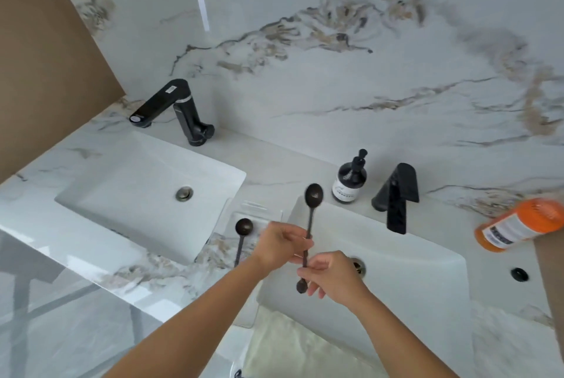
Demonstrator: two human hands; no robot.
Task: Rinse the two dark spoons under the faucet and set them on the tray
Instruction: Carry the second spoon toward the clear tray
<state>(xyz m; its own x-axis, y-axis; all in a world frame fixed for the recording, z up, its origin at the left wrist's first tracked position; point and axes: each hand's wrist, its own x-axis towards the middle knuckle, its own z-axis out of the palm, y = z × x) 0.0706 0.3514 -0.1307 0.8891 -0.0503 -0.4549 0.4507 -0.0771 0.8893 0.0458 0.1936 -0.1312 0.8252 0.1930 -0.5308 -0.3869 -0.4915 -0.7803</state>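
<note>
Marble surface (91, 255) carries two white basins; over the left basin (146, 194) stands a black faucet (174, 109). Between the basins sits a clear tray (253, 212), with one dark spoon (241, 240) lying on it, bowl away from the person. The left hand (280, 244) and right hand (329, 275) both pinch the second spoon (309, 225) — upright over the right basin (396, 270), near its faucet (396, 197). Further right lie a soap bottle (349, 179) and an orange bottle (518, 225).
</note>
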